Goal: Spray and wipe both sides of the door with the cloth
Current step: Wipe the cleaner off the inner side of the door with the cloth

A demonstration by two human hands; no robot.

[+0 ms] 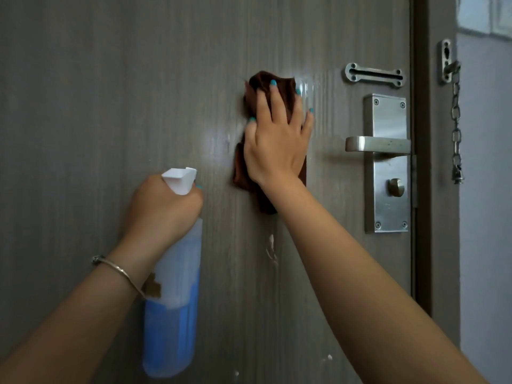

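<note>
Here the right hand point(277, 139) presses spread fingers on the cloth point(266, 106), the door handle point(376, 144) just beside; the left hand point(163, 209) grips the spray bottle point(174, 314).

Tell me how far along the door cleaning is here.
Done: this side of the door has been sprayed; wet streaks and foam drips show. In hand: the right hand presses the brown cloth flat beside the lever handle, while the left hand grips the spray bottle. Left: the drips below; the other side isn't visible.
</note>
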